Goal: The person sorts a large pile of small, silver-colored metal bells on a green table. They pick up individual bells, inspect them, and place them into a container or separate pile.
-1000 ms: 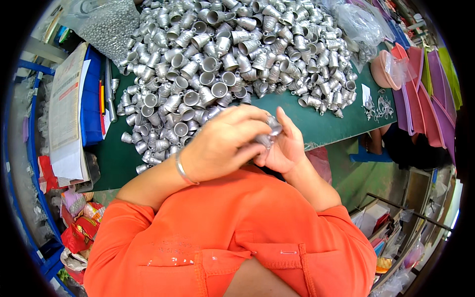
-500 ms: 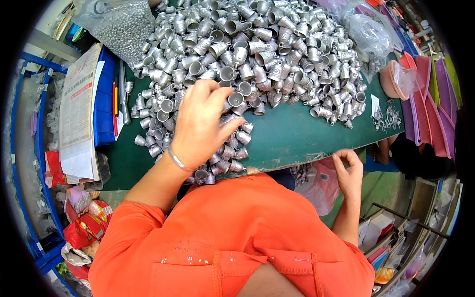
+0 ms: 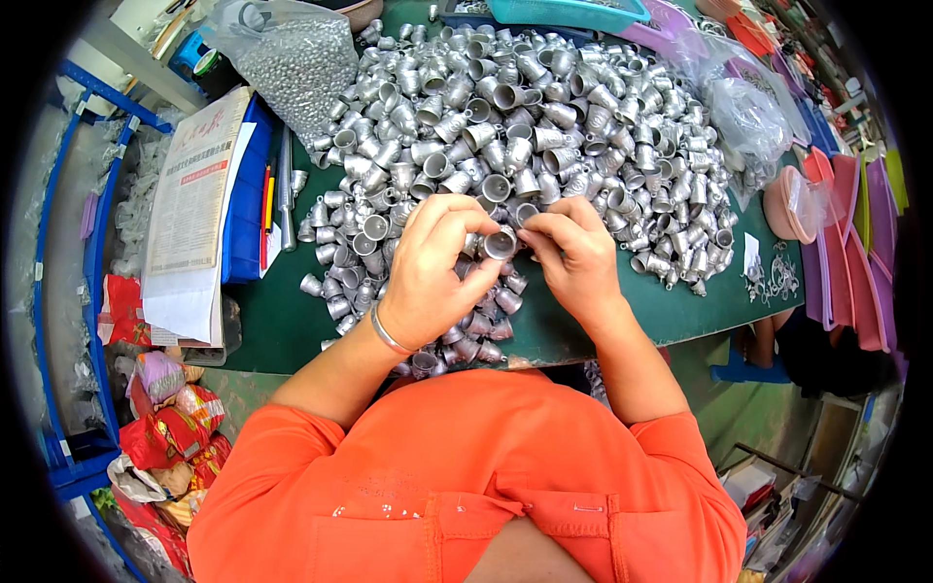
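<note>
A small silver metal bell (image 3: 500, 244) is pinched between the thumb and fingers of my left hand (image 3: 436, 269), its hollow mouth turned up toward me. Close on its right, my right hand (image 3: 575, 255) has thumb and forefinger pressed together near the bell's rim. Whatever those right fingertips hold is too small to make out. Beyond both hands spreads a large heap of silver bells (image 3: 525, 117), lying at all angles. Part of the heap reaches the near table edge, under and beside my left forearm.
The green table (image 3: 700, 306) carries a clear bag of small silver balls (image 3: 292, 73) at the back left. A newspaper (image 3: 194, 189) and a blue tray (image 3: 243, 219) lie left. Thin metal loops (image 3: 777, 277) and a pink container (image 3: 789, 206) are at the right; a turquoise basket (image 3: 573, 14) stands behind.
My left hand has taken a bell from the heap. My right hand has come up from beside the table edge to meet it. The view has shifted slightly.
</note>
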`<action>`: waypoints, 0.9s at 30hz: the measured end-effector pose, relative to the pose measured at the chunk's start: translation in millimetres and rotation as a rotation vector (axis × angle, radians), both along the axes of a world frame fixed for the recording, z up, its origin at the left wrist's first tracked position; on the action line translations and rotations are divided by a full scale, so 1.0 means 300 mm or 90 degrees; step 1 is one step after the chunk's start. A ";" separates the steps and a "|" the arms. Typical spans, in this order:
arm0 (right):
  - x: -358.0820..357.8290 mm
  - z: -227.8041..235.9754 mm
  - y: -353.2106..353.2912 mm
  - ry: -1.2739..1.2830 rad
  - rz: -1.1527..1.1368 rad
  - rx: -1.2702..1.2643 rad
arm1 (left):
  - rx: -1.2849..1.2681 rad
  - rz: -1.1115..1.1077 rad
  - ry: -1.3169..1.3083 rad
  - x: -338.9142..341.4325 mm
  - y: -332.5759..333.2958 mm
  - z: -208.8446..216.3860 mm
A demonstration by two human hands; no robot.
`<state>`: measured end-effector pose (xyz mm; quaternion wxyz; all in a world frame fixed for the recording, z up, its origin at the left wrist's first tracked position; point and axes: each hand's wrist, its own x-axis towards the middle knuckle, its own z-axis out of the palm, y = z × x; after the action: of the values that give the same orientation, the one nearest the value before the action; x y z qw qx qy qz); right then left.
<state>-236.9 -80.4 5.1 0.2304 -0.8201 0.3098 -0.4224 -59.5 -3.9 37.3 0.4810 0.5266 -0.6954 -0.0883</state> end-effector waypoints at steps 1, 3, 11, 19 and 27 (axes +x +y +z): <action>-0.008 0.000 0.006 -0.026 0.005 0.015 | 0.033 -0.010 0.049 -0.005 0.011 0.001; -0.022 0.008 0.016 -0.080 0.013 0.046 | 0.075 -0.041 0.239 -0.013 0.023 0.000; -0.110 -0.076 0.040 -0.799 0.423 0.929 | 0.325 -0.328 1.017 0.030 0.032 -0.001; -0.155 -0.030 0.045 -0.753 0.387 0.876 | 0.319 -0.246 0.900 0.067 0.049 0.006; -0.187 0.021 0.092 -0.519 0.245 0.934 | 0.081 -0.132 0.206 -0.029 0.066 -0.025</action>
<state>-293.1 -52.8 11.5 0.8630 -0.2866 0.2529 -0.3303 -68.3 15.9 29.7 0.5403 0.4604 -0.6527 -0.2648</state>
